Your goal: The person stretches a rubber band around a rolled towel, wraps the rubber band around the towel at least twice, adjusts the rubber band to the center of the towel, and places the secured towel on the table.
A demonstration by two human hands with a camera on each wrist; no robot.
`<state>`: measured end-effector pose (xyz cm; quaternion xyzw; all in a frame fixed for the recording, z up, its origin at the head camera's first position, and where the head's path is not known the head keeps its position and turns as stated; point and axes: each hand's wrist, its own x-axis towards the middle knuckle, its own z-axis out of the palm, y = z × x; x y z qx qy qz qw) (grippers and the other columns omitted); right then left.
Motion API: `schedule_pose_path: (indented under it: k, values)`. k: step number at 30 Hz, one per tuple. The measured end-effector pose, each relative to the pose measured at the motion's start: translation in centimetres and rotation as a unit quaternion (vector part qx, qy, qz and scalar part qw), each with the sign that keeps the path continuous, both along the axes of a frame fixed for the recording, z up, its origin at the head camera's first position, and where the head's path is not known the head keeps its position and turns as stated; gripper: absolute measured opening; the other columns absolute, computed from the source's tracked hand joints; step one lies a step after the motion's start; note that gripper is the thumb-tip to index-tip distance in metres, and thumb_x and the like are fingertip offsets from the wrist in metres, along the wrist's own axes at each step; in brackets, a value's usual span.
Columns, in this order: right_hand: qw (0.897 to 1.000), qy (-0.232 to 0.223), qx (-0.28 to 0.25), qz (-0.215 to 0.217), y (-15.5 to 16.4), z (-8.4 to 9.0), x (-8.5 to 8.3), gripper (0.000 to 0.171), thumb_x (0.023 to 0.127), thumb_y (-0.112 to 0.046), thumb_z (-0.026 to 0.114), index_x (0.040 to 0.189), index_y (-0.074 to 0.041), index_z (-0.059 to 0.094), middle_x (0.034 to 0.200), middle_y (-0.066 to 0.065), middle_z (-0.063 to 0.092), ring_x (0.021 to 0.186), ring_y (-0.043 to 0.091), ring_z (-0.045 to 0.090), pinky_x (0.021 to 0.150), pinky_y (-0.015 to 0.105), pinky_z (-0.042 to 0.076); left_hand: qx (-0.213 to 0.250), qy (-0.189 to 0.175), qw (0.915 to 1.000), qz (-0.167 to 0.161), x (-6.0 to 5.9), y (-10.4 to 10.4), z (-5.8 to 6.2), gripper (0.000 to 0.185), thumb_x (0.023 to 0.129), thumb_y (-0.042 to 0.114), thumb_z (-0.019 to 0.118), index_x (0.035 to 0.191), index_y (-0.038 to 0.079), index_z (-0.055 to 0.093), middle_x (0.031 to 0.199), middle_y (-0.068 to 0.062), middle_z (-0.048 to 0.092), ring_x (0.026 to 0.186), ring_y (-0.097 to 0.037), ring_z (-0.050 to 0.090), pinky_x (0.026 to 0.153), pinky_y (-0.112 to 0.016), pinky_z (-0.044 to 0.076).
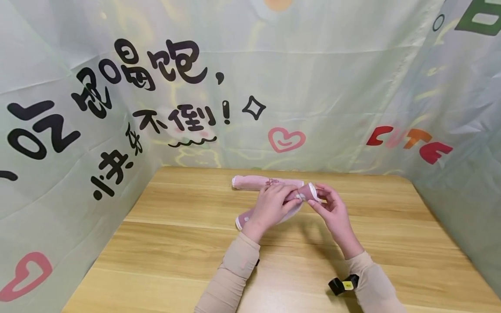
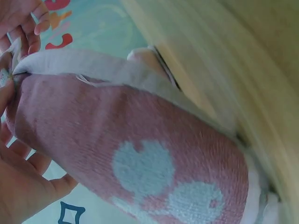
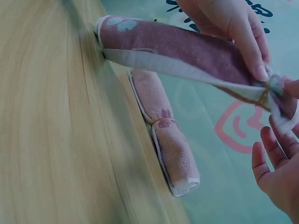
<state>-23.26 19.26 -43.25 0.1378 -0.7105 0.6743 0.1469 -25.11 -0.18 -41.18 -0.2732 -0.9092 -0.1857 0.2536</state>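
Observation:
My left hand (image 1: 274,206) grips a dark pink rolled towel (image 2: 131,107) with white edging and pale cherry-like shapes, its thumb and fingers around the roll near one end. The far end of the towel slants down toward the table. At the near end my right hand (image 1: 332,211) pinches the roll between thumb and fingers. A thin rubber band (image 3: 264,95) circles the towel between the two hands in the right wrist view. Behind them lies a light pink rolled towel (image 1: 252,182), cinched around its middle by a band (image 3: 159,121).
The wooden table (image 1: 176,243) extends on all sides of the hands. Printed fabric walls (image 1: 332,95) stand along its back and sides. A black wrist device (image 1: 343,285) with a yellow label sits at the right sleeve.

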Motion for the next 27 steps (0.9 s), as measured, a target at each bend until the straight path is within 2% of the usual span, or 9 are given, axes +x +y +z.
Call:
schedule_pose_path:
  k: [3, 9, 11, 15, 18, 20, 21, 23, 27]
  values:
    - [1.000, 0.003, -0.015, 0.005, 0.1, -0.2, 0.0, 0.053, 0.088, 0.006, 0.064, 0.136, 0.005, 0.043, 0.108, -0.018, 0.064, 0.099, 0.001, 0.057, 0.077, 0.012, 0.050, 0.028, -0.001, 0.9996, -0.008, -0.2, 0.1, 0.4, 0.036, 0.094, 0.048, 0.058, 0.121, 0.025, 0.064, 0.116, 0.008, 0.070, 0.112, -0.011, 0.064, 0.101, -0.043, 0.046]
    - [1.000, -0.004, -0.006, 0.017, 0.2, -0.6, -0.2, 0.044, 0.088, 0.003, 0.065, 0.127, -0.012, 0.051, 0.109, -0.008, 0.065, 0.099, 0.009, 0.057, 0.078, 0.014, 0.049, 0.083, 0.026, 0.9959, -0.024, -0.6, 0.5, 1.7, 0.034, 0.093, 0.044, 0.063, 0.114, 0.019, 0.067, 0.103, 0.005, 0.073, 0.094, -0.012, 0.069, 0.085, -0.035, 0.051]
    - [1.000, -0.005, -0.007, 0.019, 0.2, -0.6, -0.2, 0.042, 0.088, 0.004, 0.064, 0.126, -0.010, 0.051, 0.108, -0.006, 0.065, 0.099, 0.010, 0.057, 0.079, 0.015, 0.049, 0.098, 0.036, 0.9941, -0.030, -0.8, 0.6, 2.1, 0.032, 0.092, 0.042, 0.064, 0.112, 0.017, 0.067, 0.099, 0.004, 0.073, 0.088, -0.013, 0.069, 0.081, -0.033, 0.052]
    - [1.000, 0.006, 0.011, 0.020, 0.1, -0.5, -0.2, 0.049, 0.088, 0.007, 0.063, 0.133, 0.005, 0.045, 0.108, -0.013, 0.063, 0.101, 0.008, 0.057, 0.079, 0.015, 0.048, 0.132, 0.034, 0.9902, -0.031, -0.9, 0.9, 2.8, 0.032, 0.092, 0.039, 0.066, 0.112, 0.014, 0.068, 0.098, 0.000, 0.073, 0.086, -0.015, 0.069, 0.078, -0.031, 0.054]
    - [0.999, 0.011, 0.033, 0.019, 0.0, -0.3, -0.2, 0.053, 0.087, 0.006, 0.064, 0.136, 0.008, 0.044, 0.108, -0.019, 0.061, 0.102, 0.004, 0.056, 0.079, 0.015, 0.047, 0.156, 0.007, 0.9874, -0.026, -0.9, 1.1, 3.1, 0.034, 0.093, 0.039, 0.064, 0.114, 0.013, 0.066, 0.098, -0.002, 0.072, 0.088, -0.016, 0.067, 0.078, -0.032, 0.053]
    - [0.999, 0.011, 0.046, 0.018, 0.0, -0.3, -0.2, 0.054, 0.087, 0.006, 0.065, 0.136, 0.007, 0.044, 0.109, -0.019, 0.059, 0.102, 0.001, 0.055, 0.078, 0.015, 0.047, 0.184, -0.027, 0.9820, -0.032, -0.8, 1.2, 3.3, 0.036, 0.094, 0.038, 0.062, 0.118, 0.012, 0.065, 0.101, -0.004, 0.072, 0.092, -0.017, 0.066, 0.081, -0.032, 0.054]
    - [0.998, 0.011, 0.053, 0.016, 0.0, -0.3, -0.2, 0.055, 0.086, 0.005, 0.066, 0.137, 0.006, 0.045, 0.109, -0.018, 0.058, 0.102, 0.000, 0.054, 0.078, 0.016, 0.047, 0.205, -0.050, 0.9766, -0.040, -0.9, 1.2, 3.3, 0.037, 0.095, 0.037, 0.062, 0.120, 0.011, 0.064, 0.103, -0.005, 0.071, 0.094, -0.018, 0.066, 0.082, -0.032, 0.054]
    - [0.997, 0.008, 0.071, 0.008, 0.0, -0.4, -0.2, 0.056, 0.085, 0.004, 0.068, 0.136, 0.004, 0.047, 0.110, -0.014, 0.058, 0.102, -0.001, 0.054, 0.078, 0.016, 0.047, 0.258, -0.105, 0.9582, -0.064, -0.9, 1.2, 3.2, 0.038, 0.096, 0.035, 0.060, 0.125, 0.010, 0.061, 0.109, -0.007, 0.070, 0.100, -0.017, 0.065, 0.086, -0.030, 0.054]
    - [0.991, 0.002, 0.134, -0.003, 0.0, -0.7, -0.3, 0.058, 0.084, -0.004, 0.073, 0.137, 0.000, 0.049, 0.116, 0.001, 0.059, 0.102, -0.005, 0.052, 0.080, 0.018, 0.047, 0.363, -0.191, 0.9055, -0.110, -1.0, 0.9, 2.8, 0.037, 0.099, 0.028, 0.057, 0.130, 0.008, 0.056, 0.114, -0.013, 0.070, 0.101, -0.018, 0.067, 0.086, -0.027, 0.055]
